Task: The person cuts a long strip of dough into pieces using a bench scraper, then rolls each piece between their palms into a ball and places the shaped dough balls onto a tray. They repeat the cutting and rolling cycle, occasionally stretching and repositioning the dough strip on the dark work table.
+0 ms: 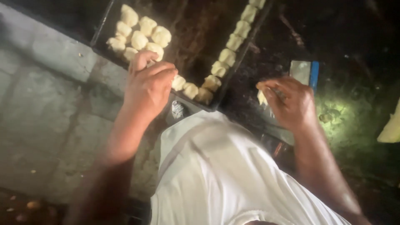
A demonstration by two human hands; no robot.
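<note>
Dough pieces (139, 39), pale and roughly folded, lie on the dark tray (102, 33) at the top of your view, and they fall into two groups: a heap at the tray's left end, and a single row (233, 41) that runs down the right side and bends along the near edge towards your left hand. Your left hand (149, 85) sits over the near edge of the tray with its fingers curled down and together; its fingertips rest right at the lowest pieces of the heap, yet you cannot tell whether they have actually closed on one, because the knuckles hide what lies under them. Your right hand (291, 102) is off the tray, to its right, above a dark work surface (350, 50). Its thumb and fingers are pinched on a small pale piece of dough (262, 98), which shows at the fingertips and hangs slightly below them. Just beyond that hand lies a flat scraper (301, 70) with a metal blade and a blue edge, near your knuckles but not touching them. At the far right edge a larger pale mass (391, 127) is partly cut off by the frame. Your white shirt (225, 171) fills the lower middle, and grey paving (50, 104) spreads to the left beneath your left forearm.
</note>
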